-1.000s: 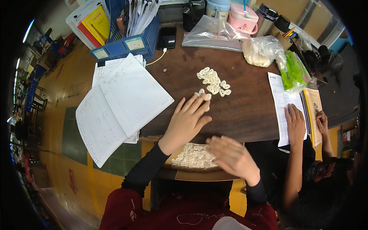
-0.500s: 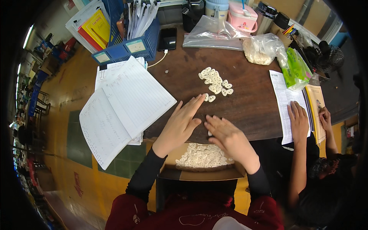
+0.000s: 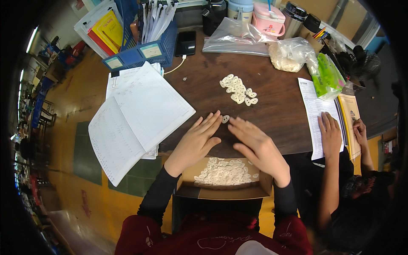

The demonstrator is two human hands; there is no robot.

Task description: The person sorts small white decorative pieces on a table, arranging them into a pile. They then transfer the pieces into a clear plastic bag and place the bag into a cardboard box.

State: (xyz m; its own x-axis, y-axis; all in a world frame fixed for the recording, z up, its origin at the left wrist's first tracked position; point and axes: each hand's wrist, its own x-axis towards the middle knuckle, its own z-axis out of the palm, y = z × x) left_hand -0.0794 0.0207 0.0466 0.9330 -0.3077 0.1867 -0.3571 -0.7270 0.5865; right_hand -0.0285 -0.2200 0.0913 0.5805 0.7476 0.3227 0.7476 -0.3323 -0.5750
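Flat on the dark table lies my left hand (image 3: 197, 138), fingers stretched out and thumb apart. My right hand (image 3: 259, 146) reaches in from the other side, its fingers extended and slightly blurred. One small cream-white oval piece with holes (image 3: 225, 119) lies between the fingertips of both hands, touching or nearly touching them; neither hand grips it. Farther off, a loose cluster of the same pieces (image 3: 238, 89) rests on the table. Below my hands, at the table's front edge, an open cardboard box (image 3: 221, 194) holds a heap of such pieces (image 3: 223, 172).
An open notebook (image 3: 148, 110) lies left over papers. Behind it stand a blue file basket (image 3: 146, 53) and a phone (image 3: 185, 43) on a cable. Plastic bags (image 3: 289, 55) and bottles line the back. At right, another person's hand (image 3: 330, 131) rests on a printed sheet (image 3: 312, 110).
My right hand has moved away from me, its fingertips nearing the left ones. My left hand has drawn slightly back. Two pieces lay beyond its fingertips; now one shows, nearer me.
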